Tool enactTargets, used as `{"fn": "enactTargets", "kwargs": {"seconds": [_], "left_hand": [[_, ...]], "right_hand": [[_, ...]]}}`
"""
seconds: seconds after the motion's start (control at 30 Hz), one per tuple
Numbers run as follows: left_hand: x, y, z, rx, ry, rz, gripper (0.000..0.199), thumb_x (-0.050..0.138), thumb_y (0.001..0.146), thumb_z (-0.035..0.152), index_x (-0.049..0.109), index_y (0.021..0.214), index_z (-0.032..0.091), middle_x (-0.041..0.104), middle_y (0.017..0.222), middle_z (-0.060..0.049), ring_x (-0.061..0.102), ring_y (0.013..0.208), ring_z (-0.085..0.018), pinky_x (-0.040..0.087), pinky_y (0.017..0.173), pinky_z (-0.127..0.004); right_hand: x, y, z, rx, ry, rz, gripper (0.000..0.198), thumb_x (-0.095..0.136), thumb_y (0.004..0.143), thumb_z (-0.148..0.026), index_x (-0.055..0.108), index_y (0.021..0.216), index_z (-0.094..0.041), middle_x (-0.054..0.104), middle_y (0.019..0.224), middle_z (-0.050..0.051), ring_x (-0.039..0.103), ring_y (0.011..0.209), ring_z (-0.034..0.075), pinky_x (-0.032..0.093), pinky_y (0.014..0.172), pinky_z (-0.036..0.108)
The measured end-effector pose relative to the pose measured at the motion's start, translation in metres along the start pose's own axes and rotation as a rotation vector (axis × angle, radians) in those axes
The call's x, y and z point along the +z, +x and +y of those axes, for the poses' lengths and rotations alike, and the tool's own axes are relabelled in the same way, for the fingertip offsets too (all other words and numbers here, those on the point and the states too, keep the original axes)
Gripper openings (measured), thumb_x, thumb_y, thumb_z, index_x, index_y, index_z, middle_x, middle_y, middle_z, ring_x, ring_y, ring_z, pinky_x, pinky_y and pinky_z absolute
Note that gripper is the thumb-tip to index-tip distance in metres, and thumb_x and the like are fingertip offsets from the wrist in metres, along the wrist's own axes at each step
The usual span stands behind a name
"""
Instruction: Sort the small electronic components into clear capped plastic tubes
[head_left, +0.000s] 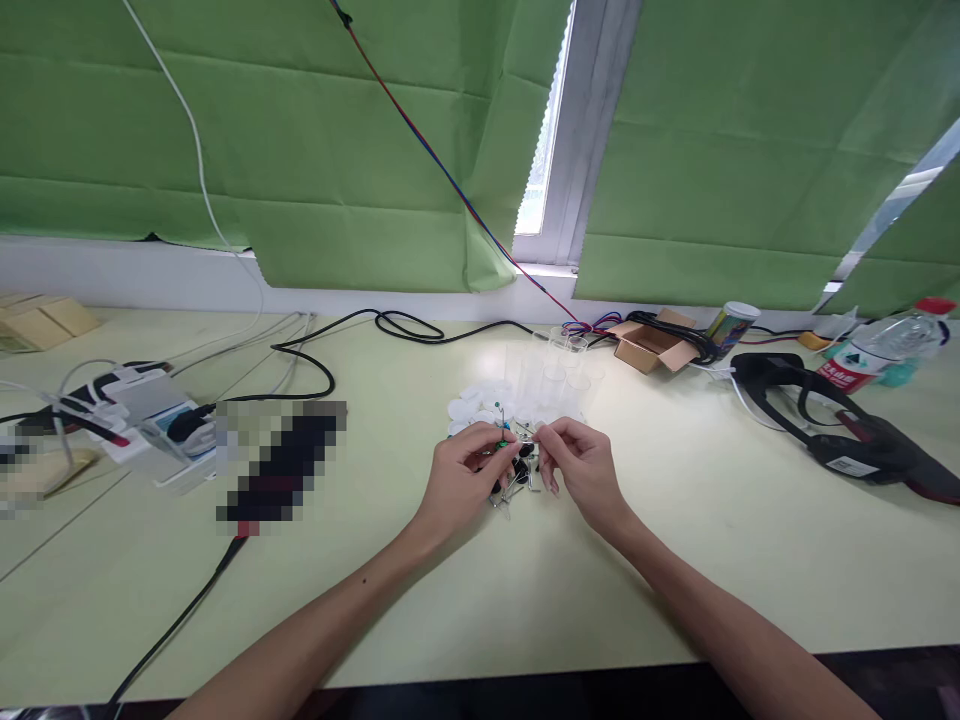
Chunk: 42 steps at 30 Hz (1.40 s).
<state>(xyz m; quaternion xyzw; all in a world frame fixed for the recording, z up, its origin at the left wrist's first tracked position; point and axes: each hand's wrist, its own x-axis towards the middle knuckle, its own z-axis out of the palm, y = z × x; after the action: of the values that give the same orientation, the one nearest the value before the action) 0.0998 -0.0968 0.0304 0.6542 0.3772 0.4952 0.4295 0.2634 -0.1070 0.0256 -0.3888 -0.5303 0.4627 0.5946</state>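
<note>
My left hand (466, 472) is closed in a pinch on a thin bent metal rod (502, 418) with a small green part near the fingertips. The rod's upper end points away from me. Close beside it, my right hand (583, 462) has thumb and finger pressed together. A small thin metal piece seems to be between them, too small to name. Under and between the hands lies a loose pile of small black and metal parts (520, 470). White round discs (463, 408) lie just beyond my left hand, and clear plastic cylinders (553, 382) stand behind both hands.
At the back right are an open cardboard box (651, 345), a printed can (731, 328), a plastic bottle (877, 350) and a black headset-like device (832, 430). On the left lie a white box with cables (161, 425) and a blurred-out dark device (285, 465). A black cable (409, 325) runs along the back.
</note>
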Motion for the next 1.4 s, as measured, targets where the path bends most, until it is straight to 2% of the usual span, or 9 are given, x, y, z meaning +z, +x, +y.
{"fn": "enactTargets", "kwargs": {"seconds": [0.2,0.37,0.7,1.0,1.13,1.4], "left_hand": [[-0.0026,0.0022,0.0025,-0.094,-0.073,-0.044,0.019,0.065,0.086,0.035,0.068,0.082,0.017,0.058,0.062,0.0,0.053,0.051,-0.011,0.045,0.054,-0.025],[-0.0049,0.0025,0.0022,-0.121,-0.081,-0.081,0.021,0.064,0.087,0.037,0.068,0.084,0.017,0.06,0.06,0.0,0.053,0.051,-0.011,0.045,0.056,-0.025],[-0.0059,0.0033,-0.002,-0.223,-0.16,-0.098,0.024,0.068,0.084,0.038,0.069,0.087,0.015,0.06,0.055,0.001,0.051,0.047,-0.01,0.045,0.053,-0.024],[-0.0053,0.0016,-0.0008,-0.187,-0.111,-0.097,0.021,0.066,0.085,0.037,0.069,0.085,0.016,0.059,0.056,0.001,0.051,0.048,-0.01,0.045,0.054,-0.024],[-0.0034,0.0009,0.0,-0.152,-0.085,-0.077,0.018,0.067,0.085,0.035,0.068,0.082,0.017,0.057,0.056,0.002,0.05,0.048,-0.01,0.044,0.054,-0.024],[-0.0012,0.0,0.0003,-0.143,-0.074,-0.068,0.017,0.068,0.083,0.033,0.068,0.08,0.017,0.055,0.058,0.003,0.049,0.047,-0.009,0.043,0.052,-0.023]], "right_hand": [[0.0,-0.003,0.005,-0.077,-0.107,-0.044,0.028,0.057,0.094,-0.042,0.062,0.081,-0.018,0.056,0.062,-0.002,0.052,0.043,0.009,0.041,0.04,0.022],[-0.0014,-0.0036,0.0077,-0.086,-0.231,-0.064,0.034,0.051,0.097,-0.04,0.056,0.071,-0.019,0.053,0.059,-0.002,0.05,0.046,0.009,0.041,0.045,0.023],[-0.0041,-0.0025,0.007,-0.134,-0.333,-0.091,0.037,0.048,0.099,-0.034,0.051,0.066,-0.02,0.051,0.054,-0.003,0.049,0.048,0.011,0.041,0.051,0.024],[-0.0021,-0.0039,0.0075,-0.07,-0.253,-0.085,0.035,0.05,0.098,-0.043,0.053,0.071,-0.02,0.047,0.05,-0.005,0.048,0.044,0.011,0.039,0.047,0.025],[-0.0001,-0.0028,0.0051,-0.013,-0.171,-0.089,0.038,0.051,0.096,-0.047,0.051,0.068,-0.02,0.042,0.046,-0.007,0.047,0.039,0.011,0.037,0.043,0.025],[0.0007,-0.0014,0.0003,0.041,-0.121,-0.115,0.044,0.05,0.096,-0.043,0.044,0.059,-0.021,0.045,0.042,-0.006,0.041,0.036,0.009,0.036,0.043,0.024]]}}
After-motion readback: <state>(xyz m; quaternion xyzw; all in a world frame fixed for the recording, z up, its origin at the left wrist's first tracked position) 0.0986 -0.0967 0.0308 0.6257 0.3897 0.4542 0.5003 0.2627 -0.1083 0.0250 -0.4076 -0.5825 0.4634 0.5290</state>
